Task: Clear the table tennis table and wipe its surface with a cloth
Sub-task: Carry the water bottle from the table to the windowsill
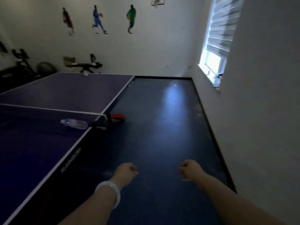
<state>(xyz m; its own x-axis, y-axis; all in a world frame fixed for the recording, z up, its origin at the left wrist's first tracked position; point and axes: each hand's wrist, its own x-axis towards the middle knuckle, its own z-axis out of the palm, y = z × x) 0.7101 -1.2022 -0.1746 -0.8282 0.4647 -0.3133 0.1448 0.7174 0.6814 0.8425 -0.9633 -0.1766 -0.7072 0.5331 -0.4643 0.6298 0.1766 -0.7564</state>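
Clear plastic bottle [74,123] lies on the table [40,143] by the net [48,113]; both hands, left [127,172] and right [190,170], curl empty.

Dim throughout, lit only by daylight from the window [212,62] on the right, blown out to blue-white below its blind [225,25]. Pale glare streaked along the dark floor [172,101] toward the far wall. Near end of the desk [32,151] sunk in shadow. Soft, smeary focus everywhere; wall figures [98,20] blurred. Straight edges bowed by wide-angle distortion at the borders.
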